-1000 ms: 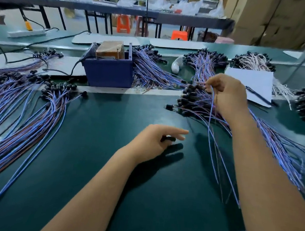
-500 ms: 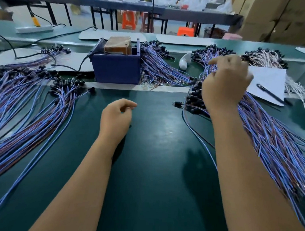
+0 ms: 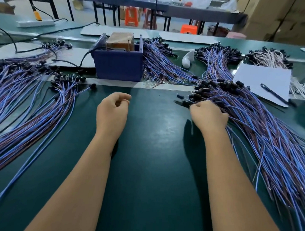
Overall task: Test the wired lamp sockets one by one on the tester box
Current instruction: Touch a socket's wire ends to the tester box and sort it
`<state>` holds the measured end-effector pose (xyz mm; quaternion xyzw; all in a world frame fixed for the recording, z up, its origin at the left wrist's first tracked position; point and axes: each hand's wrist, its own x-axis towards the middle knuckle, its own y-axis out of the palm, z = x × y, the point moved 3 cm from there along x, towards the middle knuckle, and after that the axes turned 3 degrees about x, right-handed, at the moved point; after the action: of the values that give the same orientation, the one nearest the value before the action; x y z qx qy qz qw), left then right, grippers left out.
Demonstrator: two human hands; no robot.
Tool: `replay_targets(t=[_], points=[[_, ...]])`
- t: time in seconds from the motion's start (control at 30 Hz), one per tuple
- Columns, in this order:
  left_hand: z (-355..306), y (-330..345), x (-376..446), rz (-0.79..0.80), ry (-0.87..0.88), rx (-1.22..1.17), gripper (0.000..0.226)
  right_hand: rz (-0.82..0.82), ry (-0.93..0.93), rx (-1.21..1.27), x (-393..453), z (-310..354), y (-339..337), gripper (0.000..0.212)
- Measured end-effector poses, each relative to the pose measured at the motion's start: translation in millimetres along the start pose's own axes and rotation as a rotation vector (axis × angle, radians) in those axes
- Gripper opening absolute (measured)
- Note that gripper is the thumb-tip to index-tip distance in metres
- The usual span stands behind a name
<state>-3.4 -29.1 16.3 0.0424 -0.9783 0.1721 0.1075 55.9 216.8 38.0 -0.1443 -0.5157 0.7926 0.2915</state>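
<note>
The blue tester box (image 3: 118,66) stands at the back centre of the green table, with a brown block (image 3: 120,41) inside it. Wired lamp sockets with blue and brown leads lie in a big pile on the right (image 3: 255,133) and another on the left (image 3: 23,97). My right hand (image 3: 208,116) rests on the near-left edge of the right pile, its fingers curled round a black socket (image 3: 184,103). My left hand (image 3: 112,110) lies on the bare mat in front of the box, fingers loosely curled, with nothing visible in it.
More socket bundles lie behind the box (image 3: 161,61) and at the back right (image 3: 217,56), including one with white wires (image 3: 271,58). At the right is a white sheet (image 3: 262,79) with a pen (image 3: 274,95). A power strip (image 3: 35,23) sits far left.
My right hand has dropped from the top of the right pile to its near-left edge. My left hand moved left, and the black socket it pinched a second ago no longer shows.
</note>
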Motion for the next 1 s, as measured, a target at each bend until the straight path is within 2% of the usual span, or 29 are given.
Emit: replay_targets(t=[0.1, 0.17, 0.27, 0.33, 0.43, 0.53, 0.73, 0.8, 0.87, 0.93, 1.0], points=[[-5, -17, 3, -0.138, 0.063, 0.158, 0.025, -0.023, 0.056, -0.071, 0, 5, -6, 0.019], [-2, -33, 8, -0.229, 0.067, 0.43, 0.029, -0.118, -0.01, -0.157, -7, 24, -4, 0.019], [10, -53, 15, -0.183, -0.122, 0.743, 0.045, -0.223, -0.224, -0.125, -25, 72, 10, 0.031], [17, -59, 17, -0.127, -0.241, 0.78, 0.047, -0.176, -0.391, -0.003, -40, 105, 28, 0.031], [21, -60, 17, -0.121, -0.26, 0.802, 0.046, 0.023, -0.485, 0.122, -59, 131, 64, 0.029], [23, -59, 18, -0.152, -0.246, 0.82, 0.043, 0.071, -0.498, 0.123, -59, 129, 85, 0.022], [24, -56, 18, -0.237, -0.154, 0.873, 0.025, 0.135, -0.416, 0.46, -50, 119, 84, 0.021], [17, -58, 15, -0.335, -0.021, 0.821, 0.021, 0.151, -0.373, 0.596, -53, 115, 82, 0.021], [6, -56, 13, -0.417, 0.187, 0.622, 0.018, 0.175, -0.299, 0.796, -54, 113, 79, 0.021], [-9, -49, 8, -0.408, 0.333, 0.268, 0.016, 0.201, -0.2, 1.062, -54, 112, 76, 0.032], [-20, -35, 4, -0.287, 0.31, -0.154, 0.017, 0.272, -0.077, 1.348, -52, 111, 72, 0.044]])
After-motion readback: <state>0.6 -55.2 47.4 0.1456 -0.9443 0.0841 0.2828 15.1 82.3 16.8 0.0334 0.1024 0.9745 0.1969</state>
